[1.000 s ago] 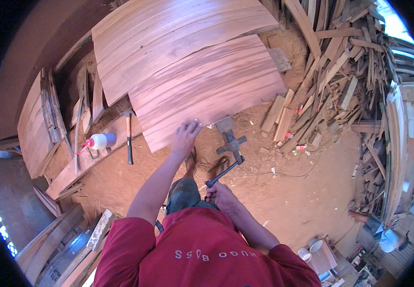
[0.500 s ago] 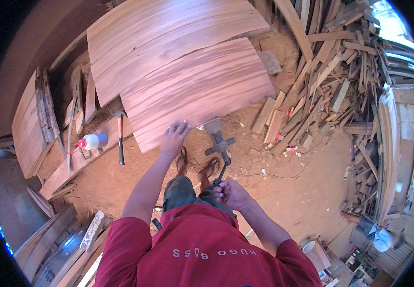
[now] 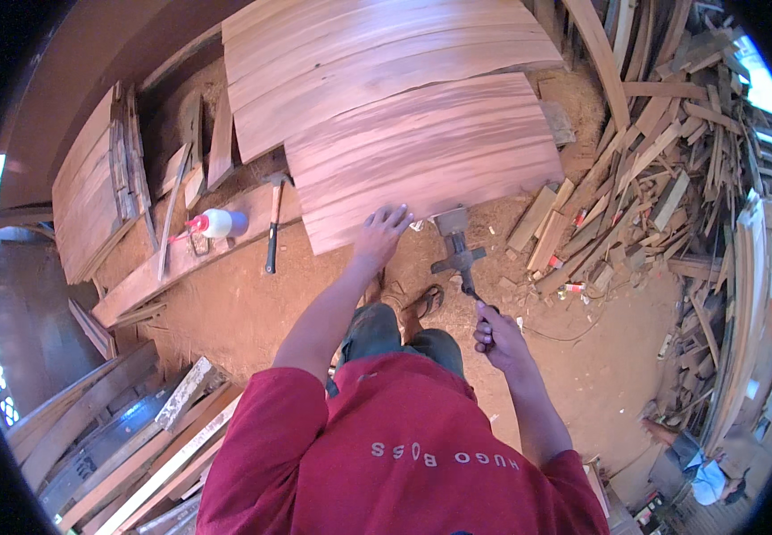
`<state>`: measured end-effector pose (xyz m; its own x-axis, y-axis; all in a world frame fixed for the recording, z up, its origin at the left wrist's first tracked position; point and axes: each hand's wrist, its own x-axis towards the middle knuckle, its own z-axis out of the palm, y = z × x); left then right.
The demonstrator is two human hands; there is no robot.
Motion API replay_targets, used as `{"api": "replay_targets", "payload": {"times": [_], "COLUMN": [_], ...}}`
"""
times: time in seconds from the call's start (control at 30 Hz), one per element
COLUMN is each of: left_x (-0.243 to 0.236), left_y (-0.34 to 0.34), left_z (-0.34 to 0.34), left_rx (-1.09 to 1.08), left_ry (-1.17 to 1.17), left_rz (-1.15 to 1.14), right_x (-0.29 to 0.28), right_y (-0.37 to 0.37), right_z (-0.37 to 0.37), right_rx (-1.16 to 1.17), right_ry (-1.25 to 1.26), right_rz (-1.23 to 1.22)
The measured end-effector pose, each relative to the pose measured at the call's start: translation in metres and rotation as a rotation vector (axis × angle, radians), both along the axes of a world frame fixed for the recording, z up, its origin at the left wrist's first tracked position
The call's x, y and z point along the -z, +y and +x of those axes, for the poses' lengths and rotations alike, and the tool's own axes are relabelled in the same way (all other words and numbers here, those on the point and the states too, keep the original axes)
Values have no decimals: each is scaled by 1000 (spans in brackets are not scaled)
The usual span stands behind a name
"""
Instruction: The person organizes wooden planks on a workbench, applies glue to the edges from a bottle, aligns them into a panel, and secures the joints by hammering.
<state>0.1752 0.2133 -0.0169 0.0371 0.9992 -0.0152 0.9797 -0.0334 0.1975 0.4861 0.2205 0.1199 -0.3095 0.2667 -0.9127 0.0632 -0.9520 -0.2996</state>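
A striped reddish-brown wooden panel (image 3: 430, 152) lies in front of me. My left hand (image 3: 382, 234) rests on its near edge, fingers stretched out and holding nothing. To the right of that hand, a dark metal clamp (image 3: 457, 259) with a cross-shaped body sits at the same edge, its flat end by the wood. From the clamp a bent crank handle runs toward me. My right hand (image 3: 498, 339) is closed around the handle's near end, hiding its grip.
On a plank (image 3: 261, 214) at the left lie a hammer (image 3: 273, 226) and a white bottle with a red cap (image 3: 216, 224). Wider boards (image 3: 359, 53) lie beyond the panel. Scrap wood (image 3: 618, 196) is heaped at the right. Another person (image 3: 707, 477) is at the lower right.
The view has shifted, so the panel appears further right. Relative to the clamp, my right hand has swung a little right and away from me with the crank handle. My left hand stays on the panel.
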Motion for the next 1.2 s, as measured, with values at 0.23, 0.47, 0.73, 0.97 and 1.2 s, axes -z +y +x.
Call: {"api": "replay_targets", "payload": {"times": [0.23, 0.47, 0.73, 0.97, 1.2], "left_x": [4, 21, 48, 80, -1], "left_y": [-23, -116, -186, -171, -148], "left_z": [-27, -97, -174, -200, -98], "left_rx": [-46, -384, -1057, -1165, -1180], "left_ry": [-171, -219, -270, -668, -1048], "left_rz": [65, 199, -131, -60, 219], "right_x": [6, 21, 3, -30, 16], "right_y": [-32, -24, -28, -3, 3], "right_z": [-28, -39, -51, -135, -262], "right_rx": [-539, -688, -590, -575, -783], "right_ry": [-949, -1155, -1278, -861, 4], "right_rz": [1501, 1475, 1530, 1882, 1455]}}
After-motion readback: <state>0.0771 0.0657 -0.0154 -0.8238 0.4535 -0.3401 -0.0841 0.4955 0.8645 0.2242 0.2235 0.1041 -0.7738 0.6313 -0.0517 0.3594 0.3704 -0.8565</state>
